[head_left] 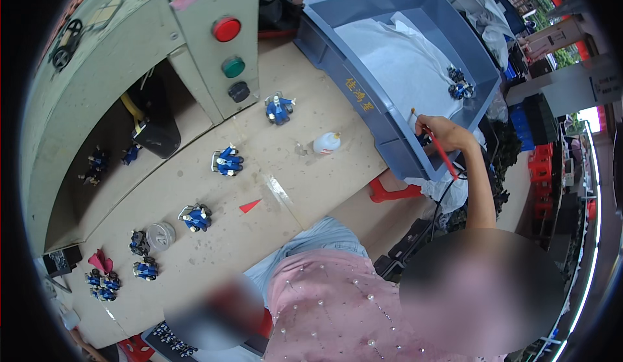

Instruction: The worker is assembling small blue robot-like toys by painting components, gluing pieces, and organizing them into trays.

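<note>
Three blue-and-white toy figures [227,161] stand spaced in a slanting row across the beige table [315,187], all to the left of the person's right hand [446,132] and well apart from it. That hand reaches over the near right corner of a grey-blue plastic tray [331,57], its fingers closed around a slim red rod-like tool [443,154], which slants down and to the right below the grip. Just beside the fingertips, inside the tray, is a small white item [413,120] with an orange tip, too small to identify. Farther up in the same tray, beyond the hand, a dark-blue toy cluster [461,84] lies at the edge of a white sheet [383,50]. The left hand is out of sight, so whether it is spread or gripping cannot be told. Between the row and the tray, a white bottle [326,142] with a yellowish tip lies on the table. A red triangular scrap [249,206] is near the lowest figure of the row, and a clear round tub [160,237] sits farther left, beside a dark toy vehicle [138,242].
</note>
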Available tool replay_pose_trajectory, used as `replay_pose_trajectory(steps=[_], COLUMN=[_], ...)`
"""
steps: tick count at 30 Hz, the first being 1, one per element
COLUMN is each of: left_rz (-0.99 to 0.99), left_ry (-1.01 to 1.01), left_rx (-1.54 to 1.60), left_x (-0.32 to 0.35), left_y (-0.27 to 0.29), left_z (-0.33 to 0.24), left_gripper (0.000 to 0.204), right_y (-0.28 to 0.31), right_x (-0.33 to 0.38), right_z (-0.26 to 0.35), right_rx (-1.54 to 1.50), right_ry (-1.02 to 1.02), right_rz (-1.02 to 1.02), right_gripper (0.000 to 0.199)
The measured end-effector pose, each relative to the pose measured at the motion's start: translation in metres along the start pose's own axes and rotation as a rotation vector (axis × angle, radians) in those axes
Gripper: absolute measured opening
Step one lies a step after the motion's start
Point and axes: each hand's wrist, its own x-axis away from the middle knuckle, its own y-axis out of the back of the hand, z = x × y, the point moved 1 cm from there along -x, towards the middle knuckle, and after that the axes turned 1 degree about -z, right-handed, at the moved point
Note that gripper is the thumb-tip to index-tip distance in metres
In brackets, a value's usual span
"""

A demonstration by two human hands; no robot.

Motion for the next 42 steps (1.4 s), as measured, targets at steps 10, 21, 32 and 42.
replay_pose_trajectory(steps=[10, 21, 32, 42], left_rz=[0.012, 1.776, 1.49, 1.365], left_ry=[-0.072, 0.066, 0.904, 0.834], left_rx=[0.645, 1.998, 1.908, 1.769], left_x=[-0.064, 0.032, 0.031, 0.041], left_y=[0.061, 0.113, 0.076, 0.062], left_z=[-0.232, -0.42, -0.366, -0.356], left_gripper=[0.041, 0.079, 0.053, 0.054], right_y=[0.033, -0.012, -0.083, -0.086], right_x=[0.029, 0.026, -0.008, 0.006], right_z=[-0.014, 0.259, 0.318, 0.345], right_rx=[-0.295, -0.546, -0.928, -0.77], right_ry=[0.039, 0.797, 0.77, 0.869], right_rz=[-0.488, -0.123, -0.174, -0.22], right_gripper=[0.034, 0.031, 0.052, 0.023])
